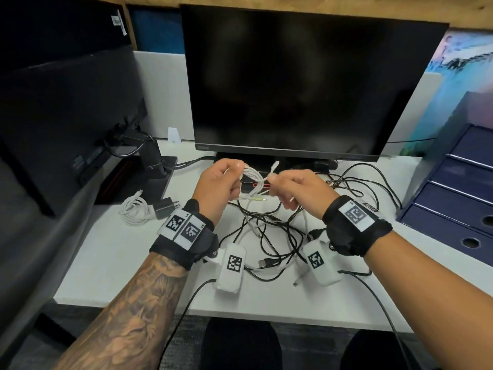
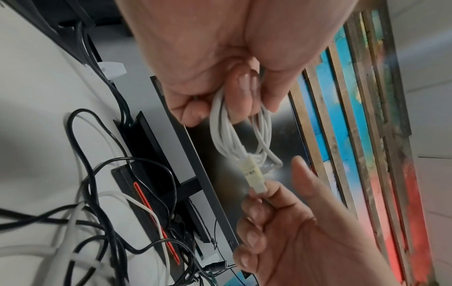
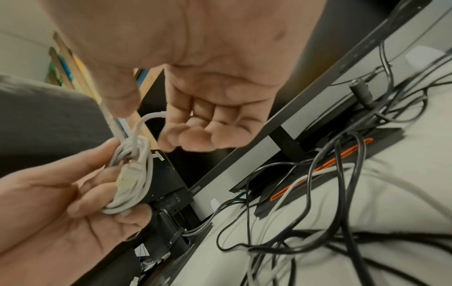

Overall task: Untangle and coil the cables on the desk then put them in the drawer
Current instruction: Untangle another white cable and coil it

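— Two hands, what do they hold?
— Left hand (image 1: 218, 184) fingers curl round a white cable coil (image 1: 252, 177); right hand (image 1: 298, 189) pinches its plug end (image 2: 255, 180), above tangled cables (image 1: 269, 233) on the desk (image 1: 106, 263).

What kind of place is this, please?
Probably an office desk or workstation: a dark monitor stands on a white desk, with tangled cables and blue drawers beside it.

White desk (image 1: 112, 263), dark monitor (image 1: 306, 84), navy drawer unit (image 1: 453, 188) at right, colourful wall art (image 1: 458, 62), wooden shelf (image 1: 293, 6) above.
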